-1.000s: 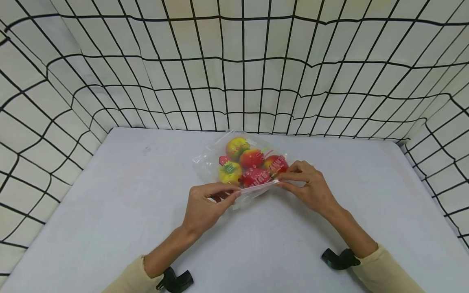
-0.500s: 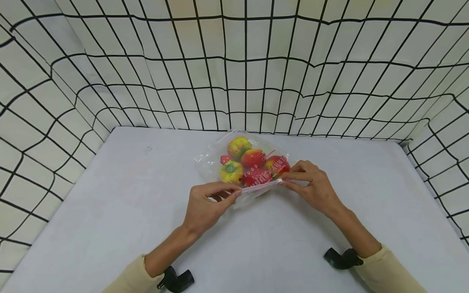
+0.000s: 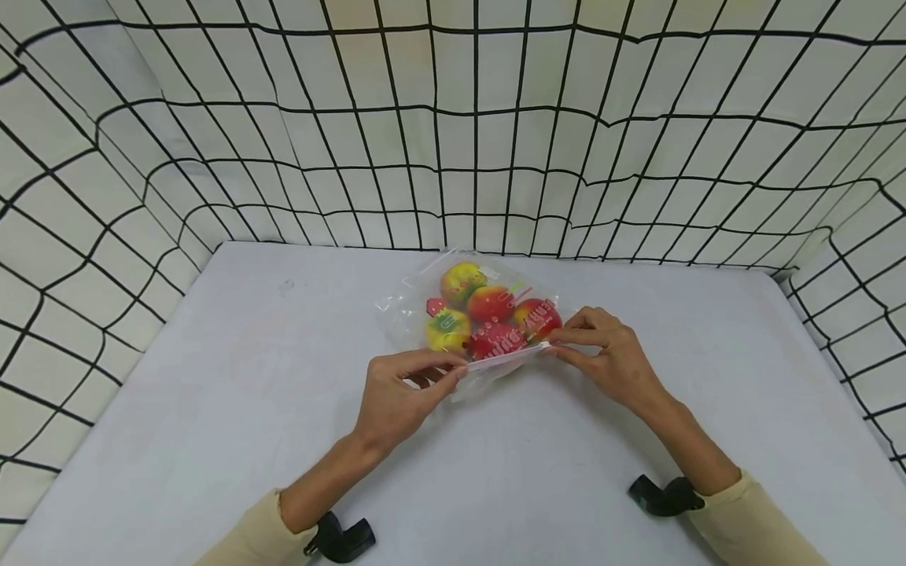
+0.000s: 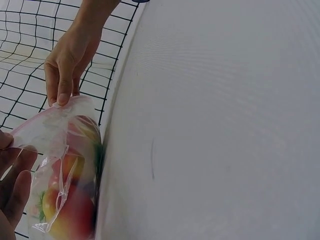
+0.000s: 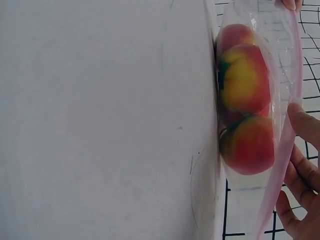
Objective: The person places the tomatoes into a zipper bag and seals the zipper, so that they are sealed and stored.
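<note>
A clear zip bag with red and white print lies near the back of the table. Inside it are several red-and-yellow fruits that look like apples, some with green at the stem. My left hand pinches the left part of the bag's pink zip strip between thumb and fingers. Farther along, at the right, my right hand pinches the strip by a small white slider. Between the two hands the strip runs straight, with the bag's loose lip hanging on the near side.
The white table extends on both sides of the bag and toward me. A black wire grid backed by white sheeting borders the far side and both ends. Dark wrist-worn devices sit by both sleeves.
My right hand has slid slightly to the right along the zip strip with the slider. The left hand keeps its hold, and the fruits stay in place in the bag.
</note>
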A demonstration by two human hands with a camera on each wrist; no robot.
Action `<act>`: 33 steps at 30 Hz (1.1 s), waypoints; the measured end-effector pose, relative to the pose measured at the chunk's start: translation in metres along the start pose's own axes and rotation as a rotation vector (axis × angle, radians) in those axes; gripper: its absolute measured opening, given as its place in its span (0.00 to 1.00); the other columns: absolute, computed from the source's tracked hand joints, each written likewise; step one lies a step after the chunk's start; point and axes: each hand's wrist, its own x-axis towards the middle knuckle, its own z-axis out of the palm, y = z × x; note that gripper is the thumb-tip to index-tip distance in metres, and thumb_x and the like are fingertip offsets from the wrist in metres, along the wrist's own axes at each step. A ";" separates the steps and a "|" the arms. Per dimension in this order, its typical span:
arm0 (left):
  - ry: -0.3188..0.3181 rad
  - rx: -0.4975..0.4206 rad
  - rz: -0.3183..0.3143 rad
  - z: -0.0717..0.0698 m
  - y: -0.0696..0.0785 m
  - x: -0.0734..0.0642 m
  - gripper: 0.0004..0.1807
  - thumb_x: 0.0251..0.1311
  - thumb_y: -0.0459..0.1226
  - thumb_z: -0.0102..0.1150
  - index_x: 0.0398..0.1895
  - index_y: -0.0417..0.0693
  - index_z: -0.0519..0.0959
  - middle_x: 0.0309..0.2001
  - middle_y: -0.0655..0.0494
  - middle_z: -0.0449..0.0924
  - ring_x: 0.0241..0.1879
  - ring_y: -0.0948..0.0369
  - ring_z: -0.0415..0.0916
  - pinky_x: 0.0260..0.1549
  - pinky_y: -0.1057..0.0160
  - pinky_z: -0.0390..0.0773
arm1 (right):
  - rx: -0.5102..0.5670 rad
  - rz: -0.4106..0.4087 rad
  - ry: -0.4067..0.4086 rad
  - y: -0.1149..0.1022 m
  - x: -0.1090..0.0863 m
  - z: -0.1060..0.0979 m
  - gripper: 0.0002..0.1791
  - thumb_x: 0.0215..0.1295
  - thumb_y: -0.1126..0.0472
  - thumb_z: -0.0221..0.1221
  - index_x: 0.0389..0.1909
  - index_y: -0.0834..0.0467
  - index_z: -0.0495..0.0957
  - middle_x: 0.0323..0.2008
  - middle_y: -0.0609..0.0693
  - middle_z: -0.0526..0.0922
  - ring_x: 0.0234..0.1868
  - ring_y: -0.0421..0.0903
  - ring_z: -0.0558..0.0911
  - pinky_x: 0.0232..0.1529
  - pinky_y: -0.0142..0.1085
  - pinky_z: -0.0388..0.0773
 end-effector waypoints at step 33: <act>-0.011 0.000 0.033 0.000 0.002 -0.002 0.10 0.60 0.33 0.74 0.45 0.47 0.91 0.42 0.53 0.93 0.35 0.65 0.88 0.30 0.67 0.86 | -0.023 0.023 0.006 0.012 0.000 -0.008 0.17 0.52 0.68 0.77 0.44 0.54 0.92 0.39 0.48 0.85 0.47 0.35 0.74 0.39 0.33 0.78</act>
